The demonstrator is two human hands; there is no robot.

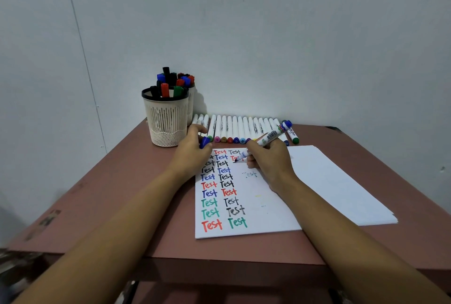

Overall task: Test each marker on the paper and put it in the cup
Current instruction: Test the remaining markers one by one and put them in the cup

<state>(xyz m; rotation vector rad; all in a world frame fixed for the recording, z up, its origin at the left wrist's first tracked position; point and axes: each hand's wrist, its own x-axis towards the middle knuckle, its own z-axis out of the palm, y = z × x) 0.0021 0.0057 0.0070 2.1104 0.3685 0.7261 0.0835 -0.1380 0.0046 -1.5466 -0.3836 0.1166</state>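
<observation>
Blue marker: centre of the frame, uncapped, with its tip on the paper at the top of the third column of test words, where a dark stroke has just begun.
Long axis: slanted, with the tip at lower left and the blue tail at upper right.
Right hand: fingers curled round the lower barrel in a writing grip, heel resting on the sheet.
Left hand: just left of the writing, at the sheet's top left corner, pinching the blue cap.
Cup: a cream slotted holder with a black rim, up and left of both hands and already holding several capped markers.
Deciding relation: the cup lies up and left of the marker, beyond the left hand, which is the nearer to it. The cap sits between tip and cup, so capping probably precedes the drop.
Second holder: behind the cup, against the wall, also filled.
Untested row: white-barrelled markers lying side by side along the wall, above the paper.
Spare sheets: a stack at right, under the working sheet.
Table: reddish-brown top.
</observation>
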